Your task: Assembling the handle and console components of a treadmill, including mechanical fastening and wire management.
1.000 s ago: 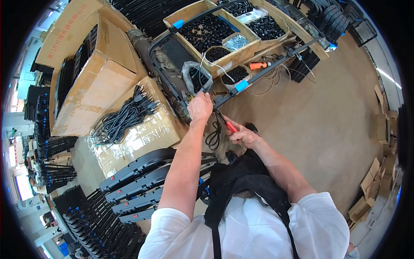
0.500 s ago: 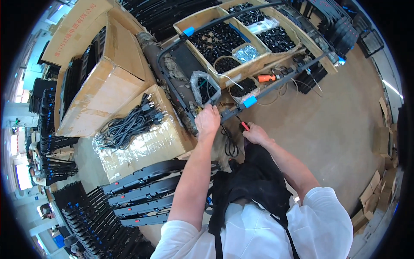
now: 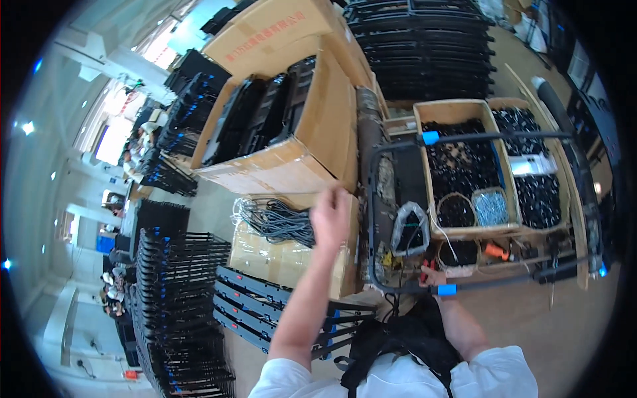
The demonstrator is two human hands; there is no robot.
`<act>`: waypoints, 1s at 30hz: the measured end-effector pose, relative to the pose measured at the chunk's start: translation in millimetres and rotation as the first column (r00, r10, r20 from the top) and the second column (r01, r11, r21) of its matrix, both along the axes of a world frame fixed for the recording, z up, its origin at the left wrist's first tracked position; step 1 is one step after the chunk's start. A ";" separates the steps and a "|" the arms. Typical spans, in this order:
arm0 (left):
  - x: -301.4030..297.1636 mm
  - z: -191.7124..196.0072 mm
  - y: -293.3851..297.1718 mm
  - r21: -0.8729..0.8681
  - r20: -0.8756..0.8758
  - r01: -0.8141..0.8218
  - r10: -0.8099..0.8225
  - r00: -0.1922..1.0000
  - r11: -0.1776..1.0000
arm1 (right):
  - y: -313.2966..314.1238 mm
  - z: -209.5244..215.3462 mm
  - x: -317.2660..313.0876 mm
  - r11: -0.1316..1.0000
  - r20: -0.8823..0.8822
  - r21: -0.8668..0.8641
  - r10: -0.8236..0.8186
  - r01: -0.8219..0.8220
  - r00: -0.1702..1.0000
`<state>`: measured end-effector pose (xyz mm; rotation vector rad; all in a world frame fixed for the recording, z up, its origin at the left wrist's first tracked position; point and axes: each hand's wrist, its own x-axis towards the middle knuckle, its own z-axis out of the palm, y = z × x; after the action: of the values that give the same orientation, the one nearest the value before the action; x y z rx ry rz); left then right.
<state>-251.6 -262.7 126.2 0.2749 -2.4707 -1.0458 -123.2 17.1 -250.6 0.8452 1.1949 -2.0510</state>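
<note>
A carton (image 3: pixel 285 260) bears cords (image 3: pixel 275 221). We judge a reach: left hand (image 3: pixel 330 217), grip unreadable, needs finger room; right hand (image 3: pixel 434 275) holds red tool (image 3: pixel 424 266).

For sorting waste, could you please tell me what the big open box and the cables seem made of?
Open box: dull brown cardboard, judging by its folded, creased panels. Cables: probably matt plastic or rubber covering, given smooth, dark coils.

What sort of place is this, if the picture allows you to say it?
Probably a factory floor or assembly workshop: a divided tray holds many small black parts, an open cardboard box contains long dark pieces, and similar black frames are stacked high.
</note>
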 end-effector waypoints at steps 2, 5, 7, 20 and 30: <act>-58.7 60.8 -40.4 -0.104 -0.217 -0.073 0.049 0.975 0.992 | 25.4 13.1 1.9 0.994 -0.100 -0.090 0.059 -0.068 0.993; -147.8 128.0 -86.7 -0.384 -0.261 -0.238 0.142 0.955 0.892 | 83.0 -12.2 24.1 0.929 -0.393 0.142 0.369 -0.341 0.842; -175.8 142.9 -146.1 -0.510 -0.003 -0.236 0.273 0.962 0.827 | 89.3 53.1 24.6 0.866 -0.085 0.119 0.496 -0.486 0.864; -163.1 145.8 -324.0 -0.784 0.403 -0.256 0.778 0.483 0.565 | 301.8 84.9 91.2 0.533 -0.030 0.557 0.779 -0.637 0.626; -161.8 192.8 -274.1 -0.426 -0.719 -0.772 0.341 0.605 0.473 | 141.6 417.2 -90.1 0.267 -0.153 0.680 0.962 -0.683 0.224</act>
<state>-413.4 -536.8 319.0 0.4553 -1.7915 0.1913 -213.3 158.7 166.5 -0.3928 1.9523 -0.9570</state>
